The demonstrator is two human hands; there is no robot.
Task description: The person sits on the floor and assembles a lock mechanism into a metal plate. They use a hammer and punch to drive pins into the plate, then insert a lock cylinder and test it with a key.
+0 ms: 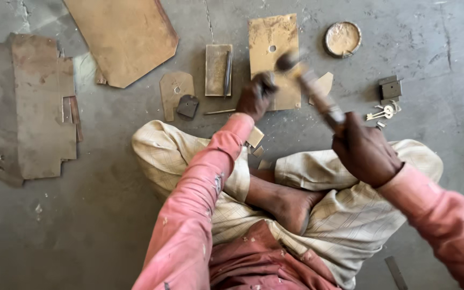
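Observation:
I sit cross-legged on a concrete floor. My right hand (pixel 365 152) grips the handle of a hammer (pixel 310 86), raised and blurred, its head above a tall brass-coloured metal plate (pixel 273 37) with a round hole. My left hand (pixel 255 95) is closed on a small dark piece that it presses down at the plate's lower left edge; the piece is mostly hidden by the fingers.
Left of the plate lie a small rectangular block with a dark rod (pixel 219 70), a notched plate (pixel 174 91) and a dark tab (pixel 187 106). Large sheets (pixel 124 35) (pixel 38 107) lie far left. A round lid (pixel 342 38), a dark lock body (pixel 390 89) and keys (pixel 383 113) lie right.

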